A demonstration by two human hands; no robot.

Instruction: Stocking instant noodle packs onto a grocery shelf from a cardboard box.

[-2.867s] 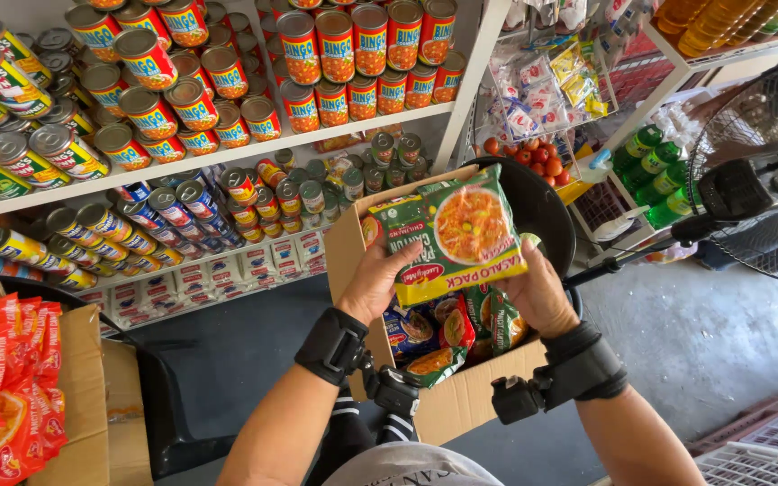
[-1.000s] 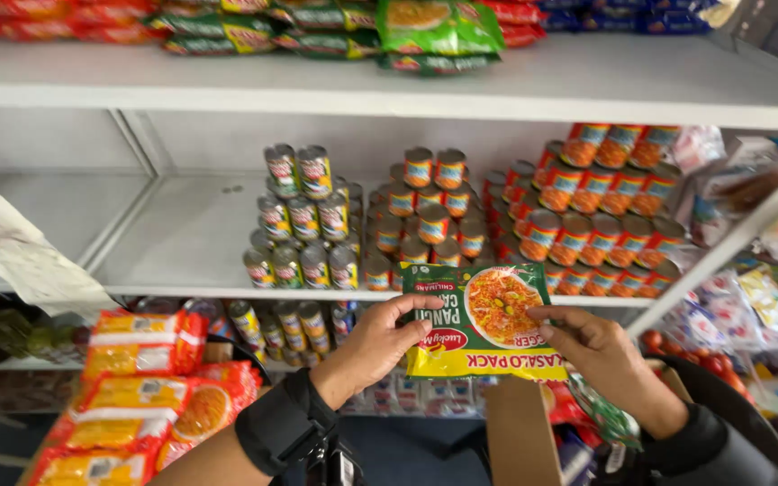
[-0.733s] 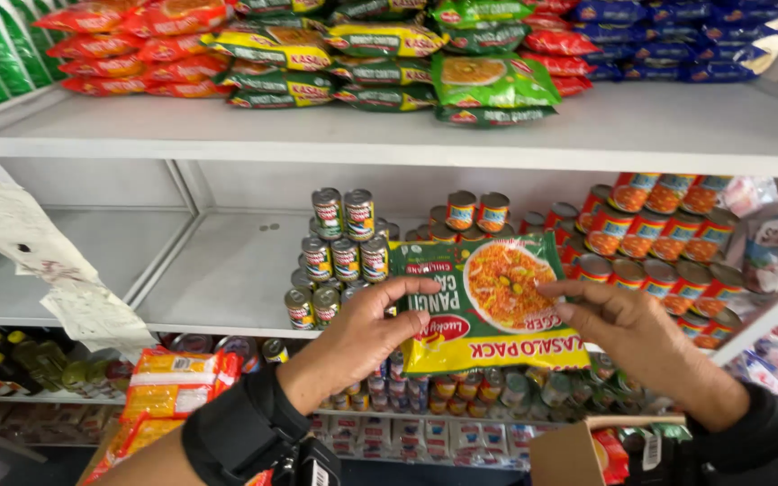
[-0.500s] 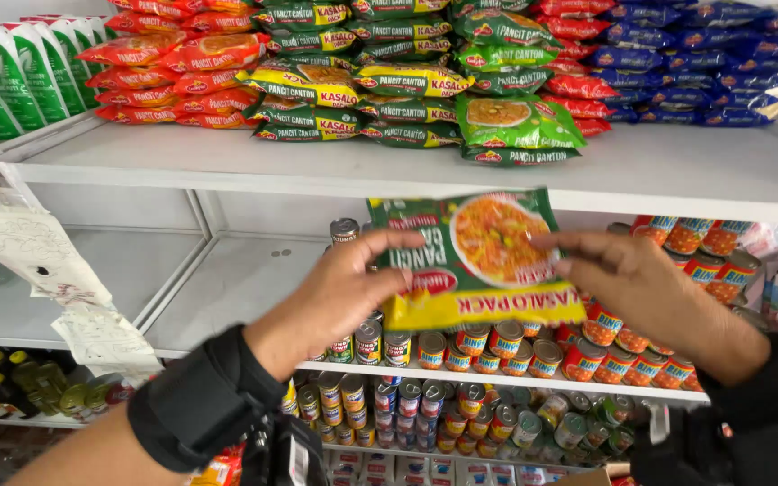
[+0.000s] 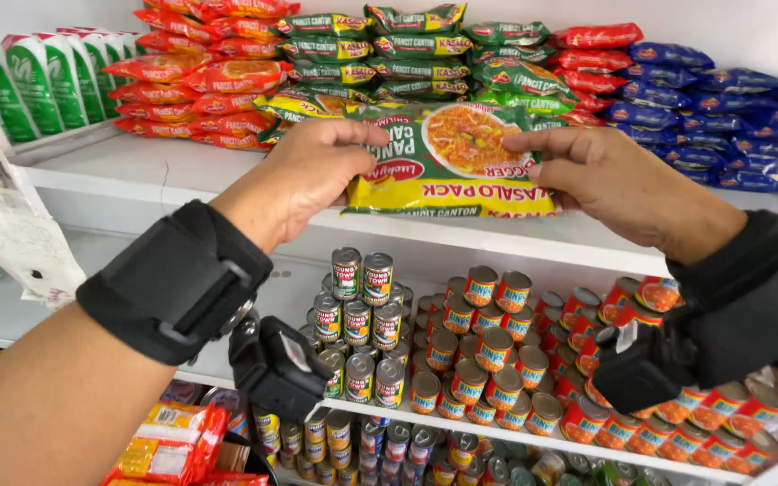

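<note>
left hand (image 5: pixel 303 180), right hand (image 5: pixel 610 180): arms raised, fingers pinching green-yellow noodle pack (image 5: pixel 447 162) at shelf (image 5: pixel 137 175) edge.

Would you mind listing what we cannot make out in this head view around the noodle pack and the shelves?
- Noodle pack: its side edges lie under the left hand and right hand; whether it rests on the top shelf is unclear.
- Green stacks behind: lower packs hidden by the held pack.
- Cans: some hidden by the wrist devices.
- Blue packs: cut off by the right edge.
</note>
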